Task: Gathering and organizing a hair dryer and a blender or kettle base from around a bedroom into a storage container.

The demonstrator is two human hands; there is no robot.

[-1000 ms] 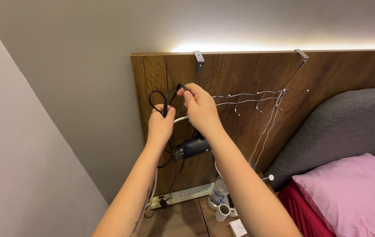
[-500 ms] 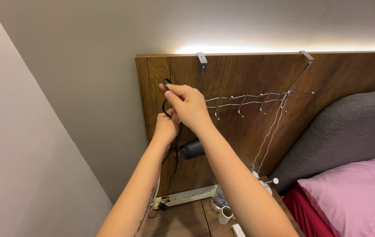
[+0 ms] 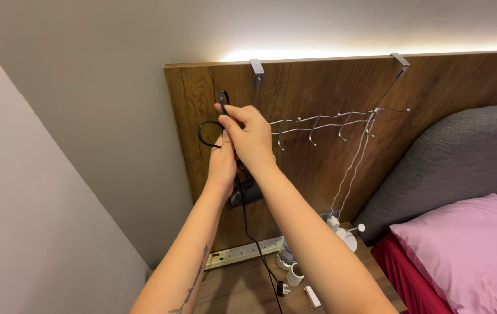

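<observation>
Just left of the frame's centre, a black cord [image 3: 210,126] is held up against the wooden headboard [image 3: 318,174] by both hands. The right hand [image 3: 247,136] is closed, its thumb and fingers pinched on a bend of the cord near the top of the loop, while the left hand [image 3: 223,166] sits just below and behind it, wrapped around the gathered strands; how tightly the left fingers are curled cannot be told, since the right hand covers most of them. A dark hair dryer [image 3: 247,191] hangs just beneath the hands, and the rest of the cord is seen dropping down to a plug [image 3: 282,288] that dangles above the bedside table [image 3: 242,288] at the lower centre. If the pinch is loosened, the loops are likely to spring open and slide down, and the dryer could be let fall onto the white cup [image 3: 295,274] and the clear bottle [image 3: 286,256] standing below. The swinging plug could also be knocked against the white power strip [image 3: 242,252] or the cup. The metal hook rack [image 3: 318,123], hung over the headboard's top edge to the right of the hands, is thin and already strung with pale wires [image 3: 350,174]; a loop could be snagged on a neighbouring hook or tangled in those wires, and a hard tug might shift the rack sideways.
</observation>
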